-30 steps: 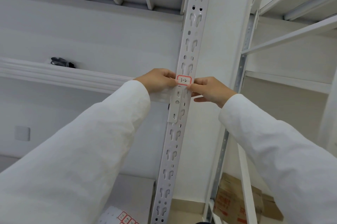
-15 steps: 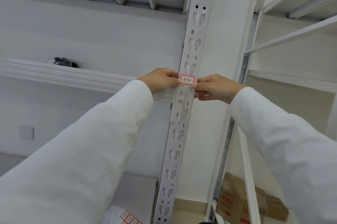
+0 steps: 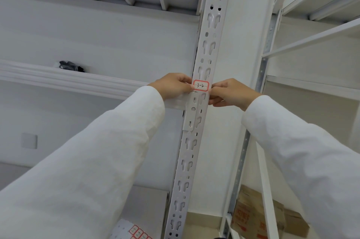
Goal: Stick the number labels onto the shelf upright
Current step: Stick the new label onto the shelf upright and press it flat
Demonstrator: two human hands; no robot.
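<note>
Label (image 3: 201, 85): white, red border, handwritten "3-2". It lies flat on the front face of the upright (image 3: 209, 48), just above the bracket (image 3: 191, 111) where the beam (image 3: 78, 81) joins.

Left hand (image 3: 173, 86): reaches in from the left, fingers curled, fingertips pinched on the label's left edge. Right hand (image 3: 231, 92): reaches in from the right, fingers curled, thumb and forefinger tips pressed to the label's right edge. Both hands are closed on the label at the same height, knuckles outward, the upright between them.

Both arms are raised and extended up and forward, white sleeves (image 3: 109, 151) to the wrists.

Bottom edge, left of the upright: sheet (image 3: 134, 232) with more red-bordered labels. Small dark object (image 3: 71, 66) sits on the beam's shelf, well left. Cardboard box (image 3: 253, 217) is low on the right, under a second rack (image 3: 263, 67).
</note>
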